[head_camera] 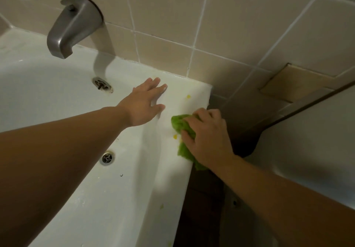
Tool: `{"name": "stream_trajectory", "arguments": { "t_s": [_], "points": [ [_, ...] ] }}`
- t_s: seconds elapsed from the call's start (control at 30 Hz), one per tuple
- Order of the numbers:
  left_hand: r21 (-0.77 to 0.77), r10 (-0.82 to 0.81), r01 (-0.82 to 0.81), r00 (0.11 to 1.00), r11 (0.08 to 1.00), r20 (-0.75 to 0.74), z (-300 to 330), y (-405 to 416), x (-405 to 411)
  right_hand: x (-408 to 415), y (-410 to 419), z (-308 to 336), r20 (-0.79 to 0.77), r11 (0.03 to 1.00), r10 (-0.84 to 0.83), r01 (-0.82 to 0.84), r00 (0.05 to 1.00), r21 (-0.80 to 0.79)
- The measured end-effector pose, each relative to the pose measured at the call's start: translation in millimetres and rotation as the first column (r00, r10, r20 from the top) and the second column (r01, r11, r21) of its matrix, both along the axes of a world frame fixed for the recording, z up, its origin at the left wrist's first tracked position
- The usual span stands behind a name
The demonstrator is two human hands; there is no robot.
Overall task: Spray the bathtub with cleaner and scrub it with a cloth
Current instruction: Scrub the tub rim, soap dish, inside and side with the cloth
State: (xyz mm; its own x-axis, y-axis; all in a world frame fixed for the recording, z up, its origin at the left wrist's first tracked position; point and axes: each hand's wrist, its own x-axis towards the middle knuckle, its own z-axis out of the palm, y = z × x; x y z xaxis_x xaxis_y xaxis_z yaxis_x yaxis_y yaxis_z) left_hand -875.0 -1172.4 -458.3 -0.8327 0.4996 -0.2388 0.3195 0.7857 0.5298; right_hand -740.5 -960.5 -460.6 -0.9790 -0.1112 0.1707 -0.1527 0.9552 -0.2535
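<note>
The white bathtub (119, 198) fills the lower left, its broad rim running from the tiled corner toward the viewer, and the green cloth (181, 125) lies bunched on that rim near the outer edge, part of it hanging over the side. The right hand (206, 139) presses down on the cloth with fingers curled into its folds, a hold that looks suited to bearing weight while rubbing the rim. Small yellow spots (188, 96) dot the rim just beside and beyond the cloth, probably the dirt or cleaner being worked on. The left hand (146, 105) rests flat on the rim farther toward the wall, fingers straight and spread, holding nothing; it seems placed there to steady the person leaning over the tub. Inside the tub, the drain (102, 84) sits below the grey metal spout (75, 27), and a round overflow fitting (107, 158) shows on the near wall. Beige wall tiles (240, 25) rise behind. No spray bottle is in view, so the scrubbing step appears underway. No brand, label or writing can be read anywhere.
</note>
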Motion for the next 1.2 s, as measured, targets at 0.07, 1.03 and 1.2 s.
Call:
{"name": "stream_trajectory", "arguments": {
  "t_s": [0.07,1.03,1.2],
  "points": [
    [-0.005,-0.007,0.007,1.0,1.0,-0.005,-0.6,-0.3,1.9,-24.1,14.3,1.2,0.035,0.997,-0.073,0.072,0.997,0.029],
    [0.027,0.02,-0.02,1.0,0.999,0.01,-5.6,6.1,4.5,-41.1,0.5,3.2,0.012,0.987,-0.16,0.16,0.987,0.021],
    [0.028,0.031,-0.031,0.999,0.999,0.022,-3.7,7.6,5.0,-66.7,12.1,7.1,0.04,0.975,-0.221,0.221,0.974,0.024]
  ]
}}
